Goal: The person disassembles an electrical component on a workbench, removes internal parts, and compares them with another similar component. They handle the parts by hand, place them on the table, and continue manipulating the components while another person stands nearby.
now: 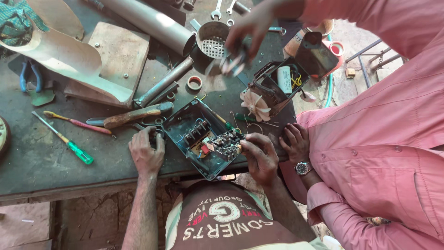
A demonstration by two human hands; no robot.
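Head view: at lower centre, the open dark box [182, 121] runs upper-left to lower-right, its contact block [223, 144] pinched by the right hand [260, 156]; left hand [147, 150] rests curled, empty, on the surface [37, 162].

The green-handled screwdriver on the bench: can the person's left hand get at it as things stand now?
Probably yes. The left hand rests on the bench, and the green-handled screwdriver lies to its side with only bare bench surface between them.

The person's left hand [146, 150] lay palm down with fingers curled forward, forearm bare and straight, while the right hand [259, 155] was bent inward at the wrist, its fingertips [244, 141] pinched together.
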